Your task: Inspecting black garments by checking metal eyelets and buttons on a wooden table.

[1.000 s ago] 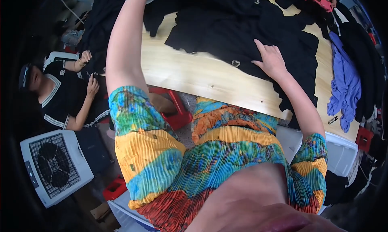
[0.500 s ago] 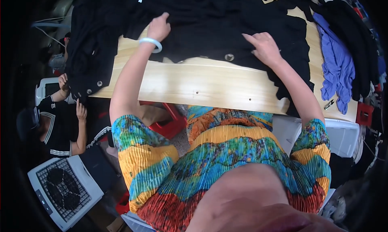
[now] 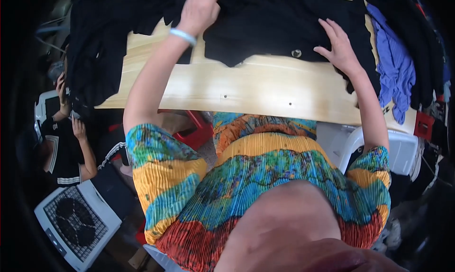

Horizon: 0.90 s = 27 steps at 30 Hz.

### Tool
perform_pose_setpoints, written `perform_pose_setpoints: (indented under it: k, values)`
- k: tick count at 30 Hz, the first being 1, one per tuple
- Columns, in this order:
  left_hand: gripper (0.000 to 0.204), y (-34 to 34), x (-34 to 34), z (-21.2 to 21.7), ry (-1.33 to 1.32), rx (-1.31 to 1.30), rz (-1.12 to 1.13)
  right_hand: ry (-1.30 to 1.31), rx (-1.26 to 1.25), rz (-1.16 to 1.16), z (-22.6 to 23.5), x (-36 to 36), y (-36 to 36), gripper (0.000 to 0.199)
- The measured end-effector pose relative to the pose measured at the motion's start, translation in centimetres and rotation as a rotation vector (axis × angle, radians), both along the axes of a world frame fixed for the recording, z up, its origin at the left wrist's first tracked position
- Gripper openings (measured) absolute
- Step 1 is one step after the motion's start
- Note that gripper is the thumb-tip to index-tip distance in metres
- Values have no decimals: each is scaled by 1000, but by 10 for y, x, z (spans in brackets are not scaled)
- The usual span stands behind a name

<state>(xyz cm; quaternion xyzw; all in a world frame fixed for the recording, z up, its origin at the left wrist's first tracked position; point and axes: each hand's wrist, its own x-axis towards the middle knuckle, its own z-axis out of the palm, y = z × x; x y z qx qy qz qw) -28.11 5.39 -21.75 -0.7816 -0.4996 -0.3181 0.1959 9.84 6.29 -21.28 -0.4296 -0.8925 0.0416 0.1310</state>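
A black garment (image 3: pixel 265 30) with a round button (image 3: pixel 296 53) lies spread across a pale wooden table (image 3: pixel 246 89). My left hand (image 3: pixel 199 9) rests flat on the garment at the top, fingers apart, a light blue band on the wrist. My right hand (image 3: pixel 337 46) presses palm-down on the garment's right part, just right of the button, fingers spread. Neither hand grips the cloth. More black fabric (image 3: pixel 99 44) hangs over the table's left edge.
A blue cloth (image 3: pixel 394 68) and dark clothes lie at the table's right end. A red stool (image 3: pixel 194 132) and a white plastic chair (image 3: pixel 403 148) stand under the table. At lower left, a seated person (image 3: pixel 66 144) and a white box fan (image 3: pixel 76 220).
My left arm pulled back from the far side and then settled flat on the garment. My right hand slid right, past the button. The view drew closer to the table.
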Motion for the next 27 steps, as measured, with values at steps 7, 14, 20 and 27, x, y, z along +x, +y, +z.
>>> perform_pose_setpoints:
  k: [7,14,20,27]
  values:
    - [87,-56,63,-39,49,-713,-29,-359,-51,-290,-3,42,-21,94]
    - [65,-62,85,-45,130,-648,126,-121,132,-338,-36,66,3,74]
    - [50,-48,40,25,-480,-1083,35,16,22,-171,25,75,27,47]
    - [28,-67,1,42,-494,-1116,-27,-24,-220,-150,63,96,29,62]
